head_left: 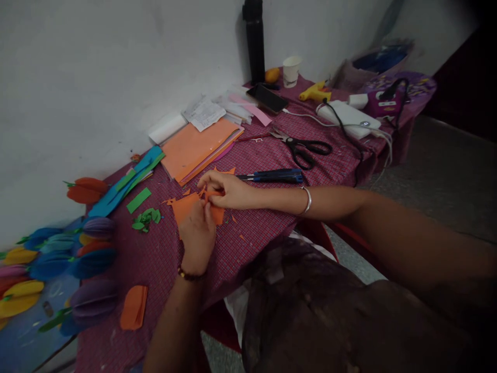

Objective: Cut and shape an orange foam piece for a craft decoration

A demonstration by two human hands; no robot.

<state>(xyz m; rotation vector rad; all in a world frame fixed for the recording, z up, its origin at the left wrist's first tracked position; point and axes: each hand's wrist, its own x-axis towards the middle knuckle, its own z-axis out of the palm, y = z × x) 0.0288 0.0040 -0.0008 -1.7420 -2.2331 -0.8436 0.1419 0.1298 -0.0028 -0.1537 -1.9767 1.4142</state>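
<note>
Over some orange paper (pixel 182 208), my two hands meet at the middle of the table. My left hand (pixel 198 233) has its fingers closed on a small orange paper piece (pixel 212 196). My right hand (pixel 229 190) pinches that same piece from the other side; its exact shape is partly hidden by the fingers. Orange scraps (pixel 234 218) are scattered around them. Just beyond my right wrist lies a blue-and-black utility knife (pixel 276 176). Black-handled scissors (pixel 301 146) rest farther back. A stack of cut orange paper shapes (pixel 134 307) lies nearer, left of my left forearm.
Colourful paper ornaments (pixel 93 261) crowd the left side. Green paper leaves (pixel 146 220), blue strips (pixel 124 181) and orange sheets (pixel 202 145) lie near the wall. At the back stand a black bottle (pixel 255 49) and paper cup (pixel 291 71). Cables cross by a white power bank (pixel 348 119).
</note>
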